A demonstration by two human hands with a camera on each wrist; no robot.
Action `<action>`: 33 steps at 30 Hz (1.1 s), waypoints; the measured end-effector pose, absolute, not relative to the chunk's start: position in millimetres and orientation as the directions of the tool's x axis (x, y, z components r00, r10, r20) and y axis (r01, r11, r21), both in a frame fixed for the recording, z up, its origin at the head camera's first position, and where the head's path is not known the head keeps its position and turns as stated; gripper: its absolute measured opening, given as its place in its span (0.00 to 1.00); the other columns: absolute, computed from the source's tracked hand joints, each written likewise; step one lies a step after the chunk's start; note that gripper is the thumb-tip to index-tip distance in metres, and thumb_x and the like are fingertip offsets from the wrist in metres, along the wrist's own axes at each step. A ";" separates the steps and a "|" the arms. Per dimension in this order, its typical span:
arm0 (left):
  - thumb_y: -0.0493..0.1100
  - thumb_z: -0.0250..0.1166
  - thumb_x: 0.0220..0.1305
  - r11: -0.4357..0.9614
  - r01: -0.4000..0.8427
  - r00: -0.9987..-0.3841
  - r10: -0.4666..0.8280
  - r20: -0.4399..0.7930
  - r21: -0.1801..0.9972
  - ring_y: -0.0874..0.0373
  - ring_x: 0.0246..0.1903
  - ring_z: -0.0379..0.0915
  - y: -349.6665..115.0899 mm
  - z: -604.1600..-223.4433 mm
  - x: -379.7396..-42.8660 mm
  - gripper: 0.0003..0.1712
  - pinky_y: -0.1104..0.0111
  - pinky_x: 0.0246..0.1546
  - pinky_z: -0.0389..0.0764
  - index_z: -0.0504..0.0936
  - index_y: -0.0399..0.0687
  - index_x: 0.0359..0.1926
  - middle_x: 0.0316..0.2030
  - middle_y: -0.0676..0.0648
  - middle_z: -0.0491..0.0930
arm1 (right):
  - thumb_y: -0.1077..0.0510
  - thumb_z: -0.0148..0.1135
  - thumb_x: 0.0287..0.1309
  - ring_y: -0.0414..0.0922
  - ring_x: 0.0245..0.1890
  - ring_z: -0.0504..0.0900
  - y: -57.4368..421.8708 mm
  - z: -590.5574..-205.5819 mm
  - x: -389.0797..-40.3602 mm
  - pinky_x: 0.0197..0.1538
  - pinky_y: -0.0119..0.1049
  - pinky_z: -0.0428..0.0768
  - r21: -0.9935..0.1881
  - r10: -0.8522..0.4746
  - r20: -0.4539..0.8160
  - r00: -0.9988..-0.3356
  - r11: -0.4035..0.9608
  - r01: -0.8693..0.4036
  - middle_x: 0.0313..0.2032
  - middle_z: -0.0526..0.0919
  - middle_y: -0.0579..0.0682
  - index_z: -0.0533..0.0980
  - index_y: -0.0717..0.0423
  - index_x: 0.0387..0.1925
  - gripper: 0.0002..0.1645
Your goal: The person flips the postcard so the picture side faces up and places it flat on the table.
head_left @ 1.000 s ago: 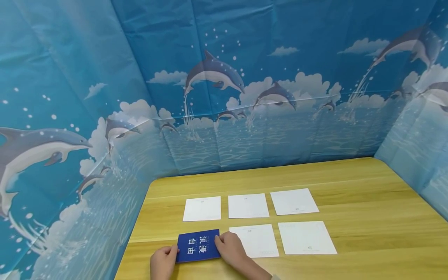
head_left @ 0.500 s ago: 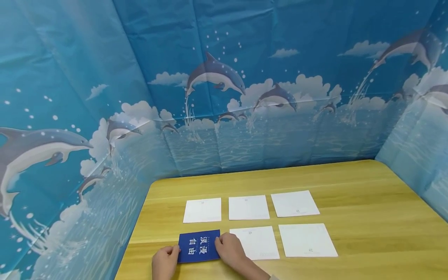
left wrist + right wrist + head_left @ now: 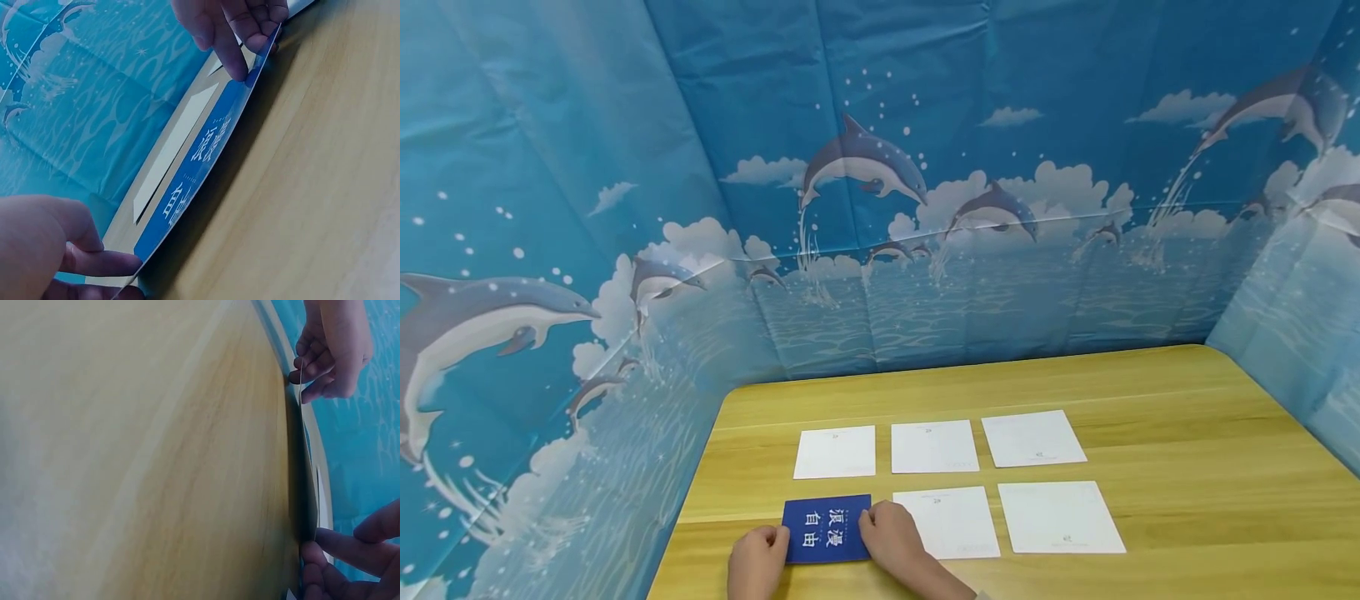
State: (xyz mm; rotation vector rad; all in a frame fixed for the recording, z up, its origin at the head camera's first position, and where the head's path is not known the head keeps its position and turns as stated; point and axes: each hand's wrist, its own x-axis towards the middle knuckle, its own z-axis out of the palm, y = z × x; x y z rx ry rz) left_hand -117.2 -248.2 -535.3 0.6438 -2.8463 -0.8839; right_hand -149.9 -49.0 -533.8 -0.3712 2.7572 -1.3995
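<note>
A dark blue card [image 3: 826, 531] with white Chinese characters, turned sideways, is stretched between two hands near the front left of the table. My left hand [image 3: 756, 562] pinches its left edge between thumb and fingers. At the opposite edge, my right hand [image 3: 897, 540] pinches it the same way. In the left wrist view the card [image 3: 187, 178] bows slightly and hangs just over the wood, casting a shadow. Its underside is dark and hard to make out in the right wrist view. Close by the right hand lies a white card [image 3: 951, 525].
Several white cards lie flat in two rows: a back-left card [image 3: 835, 452], a back-middle card [image 3: 934, 447], a back-right card [image 3: 1034, 439] and a front-right card [image 3: 1062, 518]. Behind the wooden table [image 3: 1195, 433] hangs a blue dolphin-print curtain [image 3: 925, 308].
The blue card has levelled slightly between the hands, which keep their grip on it. The whole head view has shifted a little. The white cards lie as before.
</note>
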 end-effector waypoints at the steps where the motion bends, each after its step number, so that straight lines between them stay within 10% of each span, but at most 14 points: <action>1: 0.42 0.54 0.56 0.745 -0.365 -0.908 -0.417 -0.038 0.558 0.56 0.18 0.60 -247.8 -535.0 -117.1 0.16 0.65 0.22 0.60 0.71 0.47 0.13 0.15 0.50 0.67 | 0.59 0.52 0.59 0.37 0.12 0.64 -49.0 -533.9 -149.9 0.18 0.32 0.63 -0.798 -0.223 0.089 -0.971 0.567 -0.204 0.08 0.65 0.40 0.67 0.50 0.06 0.25; 33: 0.43 0.57 0.56 0.883 -0.367 -0.928 -0.371 -0.042 0.292 0.51 0.23 0.63 -232.0 -519.8 -118.8 0.14 0.57 0.27 0.68 0.81 0.43 0.18 0.19 0.46 0.68 | 0.64 0.60 0.49 0.34 0.11 0.62 -48.6 -536.9 -149.8 0.17 0.29 0.64 -0.736 -0.273 0.185 -0.944 0.598 -0.317 0.08 0.66 0.38 0.72 0.53 0.07 0.18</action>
